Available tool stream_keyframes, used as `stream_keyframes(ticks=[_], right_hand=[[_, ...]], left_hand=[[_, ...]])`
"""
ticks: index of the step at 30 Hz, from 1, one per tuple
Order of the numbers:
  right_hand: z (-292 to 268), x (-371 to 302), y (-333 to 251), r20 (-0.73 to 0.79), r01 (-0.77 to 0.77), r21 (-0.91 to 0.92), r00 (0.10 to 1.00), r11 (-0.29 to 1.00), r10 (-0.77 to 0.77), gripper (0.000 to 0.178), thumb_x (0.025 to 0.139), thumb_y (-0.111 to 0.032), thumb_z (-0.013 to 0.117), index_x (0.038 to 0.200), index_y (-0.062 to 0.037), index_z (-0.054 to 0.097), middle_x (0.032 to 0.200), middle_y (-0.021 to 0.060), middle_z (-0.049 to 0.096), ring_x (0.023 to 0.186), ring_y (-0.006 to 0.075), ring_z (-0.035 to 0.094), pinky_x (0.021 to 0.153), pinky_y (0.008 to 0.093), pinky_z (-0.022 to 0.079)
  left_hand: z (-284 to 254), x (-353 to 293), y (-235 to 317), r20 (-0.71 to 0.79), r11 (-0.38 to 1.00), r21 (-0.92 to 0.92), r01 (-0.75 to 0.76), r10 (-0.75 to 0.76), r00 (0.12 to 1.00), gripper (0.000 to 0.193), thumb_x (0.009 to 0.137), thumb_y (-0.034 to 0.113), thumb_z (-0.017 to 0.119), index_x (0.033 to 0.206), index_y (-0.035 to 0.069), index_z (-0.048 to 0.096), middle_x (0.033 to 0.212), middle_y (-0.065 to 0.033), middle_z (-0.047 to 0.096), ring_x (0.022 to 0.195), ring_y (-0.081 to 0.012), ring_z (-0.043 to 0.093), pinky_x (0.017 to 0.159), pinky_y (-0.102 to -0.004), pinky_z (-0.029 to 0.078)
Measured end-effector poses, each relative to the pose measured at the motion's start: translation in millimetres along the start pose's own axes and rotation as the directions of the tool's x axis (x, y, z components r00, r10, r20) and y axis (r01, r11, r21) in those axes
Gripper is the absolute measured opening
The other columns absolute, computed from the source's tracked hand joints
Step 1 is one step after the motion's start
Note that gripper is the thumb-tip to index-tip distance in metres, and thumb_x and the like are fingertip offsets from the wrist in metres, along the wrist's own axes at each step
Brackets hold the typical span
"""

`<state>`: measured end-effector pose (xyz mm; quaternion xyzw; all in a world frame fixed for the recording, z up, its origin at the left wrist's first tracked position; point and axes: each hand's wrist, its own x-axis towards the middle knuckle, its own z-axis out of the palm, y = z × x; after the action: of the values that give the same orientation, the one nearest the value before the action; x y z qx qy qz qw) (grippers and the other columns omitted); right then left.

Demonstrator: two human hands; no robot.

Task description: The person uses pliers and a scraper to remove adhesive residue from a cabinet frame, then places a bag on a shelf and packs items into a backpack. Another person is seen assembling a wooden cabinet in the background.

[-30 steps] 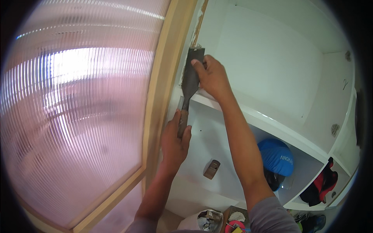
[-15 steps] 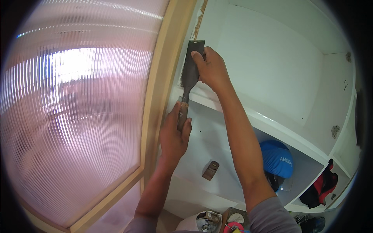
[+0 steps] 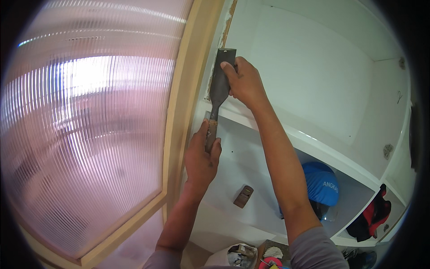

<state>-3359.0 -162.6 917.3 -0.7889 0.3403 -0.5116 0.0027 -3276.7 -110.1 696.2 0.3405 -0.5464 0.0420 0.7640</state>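
A wide dark chisel (image 3: pixel 220 80) stands nearly upright against the left edge of a white cabinet. My left hand (image 3: pixel 202 157) is wrapped round its worn wooden handle (image 3: pixel 211 134). Higher up, my right hand (image 3: pixel 245 81) pinches the blade, thumb on its face and the fingers partly hidden behind it. The blade's broad end meets a rough strip of bare wood (image 3: pixel 228 28) along the cabinet edge, where the white coating is chipped off.
Left of the cabinet is a ribbed translucent panel (image 3: pixel 94 148) in a pale wooden frame (image 3: pixel 175 121). A small hand plane (image 3: pixel 243 196) lies on the lower shelf, near a blue-covered helmet (image 3: pixel 320 184). Red and black cloth (image 3: pixel 371 217) fills the right cubby; a white bag (image 3: pixel 230 256) stands below.
The chisel and my right hand have slid down very slightly along the edge. Both hands keep their hold.
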Motion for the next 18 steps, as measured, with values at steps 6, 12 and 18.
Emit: stream_keyframes(ticks=[6,12,18], right_hand=[[1.0,9.6,3.8,-0.026,0.054,-0.051,0.998,0.997,-0.055,0.042,0.105,-0.034,0.063,0.09,0.0041,0.055,0.069,0.0203,0.064,0.066,0.0335,0.068,0.066,0.0465,0.052],[-2.0,1.1,-2.5,-0.003,0.006,-0.007,1.0,1.0,-0.006,0.043,0.105,-0.034,0.062,0.091,0.0057,0.055,0.07,0.0222,0.066,0.066,0.0365,0.069,0.067,0.0467,0.054],[3.2,8.5,3.3,-0.029,0.033,-0.037,0.999,0.999,-0.034,0.041,0.106,-0.034,0.061,0.093,0.005,0.056,0.072,0.0196,0.067,0.062,0.0309,0.068,0.062,0.0421,0.054]], left_hand=[[0.4,14.9,-2.7,0.0,0.998,0.05,-0.049,0.049,0.999,0.056,0.098,0.003,0.07,0.15,-0.007,0.051,0.11,-0.0198,0.071,0.094,-0.0206,0.07,0.086,-0.0326,0.055],[-3.7,10.1,-3.1,0.027,1.0,0.003,-0.009,0.009,1.0,0.056,0.098,0.003,0.069,0.15,-0.007,0.051,0.112,-0.0206,0.071,0.098,-0.0215,0.07,0.089,-0.0327,0.055],[-7.4,15.8,-4.7,0.052,1.0,-0.018,0.019,-0.018,0.998,0.057,0.097,0.003,0.071,0.15,-0.007,0.052,0.114,-0.0191,0.072,0.1,-0.02,0.069,0.092,-0.0324,0.054]])
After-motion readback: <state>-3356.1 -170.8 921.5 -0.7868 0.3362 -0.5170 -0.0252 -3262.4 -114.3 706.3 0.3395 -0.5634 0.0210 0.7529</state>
